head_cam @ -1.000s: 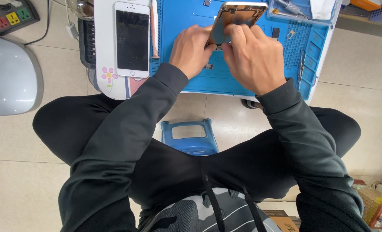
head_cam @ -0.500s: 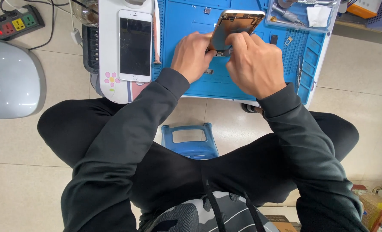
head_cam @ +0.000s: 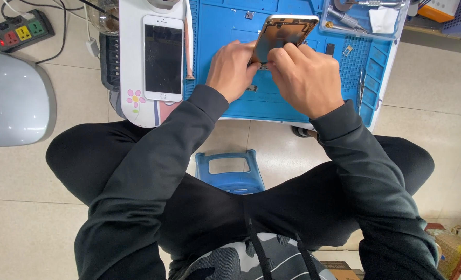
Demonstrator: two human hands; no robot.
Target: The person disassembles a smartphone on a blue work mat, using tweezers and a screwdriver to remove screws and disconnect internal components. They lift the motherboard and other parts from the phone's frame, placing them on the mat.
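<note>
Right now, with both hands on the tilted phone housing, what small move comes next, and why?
Probably lower the phone housing flat onto the blue mat. It stands tilted, held only at its lower edge by the left hand and right hand, so any fine work there looks unsteady.

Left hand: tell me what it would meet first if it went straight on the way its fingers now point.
The left hand points up and to the right, and its fingers already touch the lower edge of the tilted phone housing, which the right hand also holds. So the housing comes first; depth beyond it is unclear.

blue mat [head_cam: 272, 103], white phone [head_cam: 163, 57], gold phone shell [head_cam: 285, 31]
</note>
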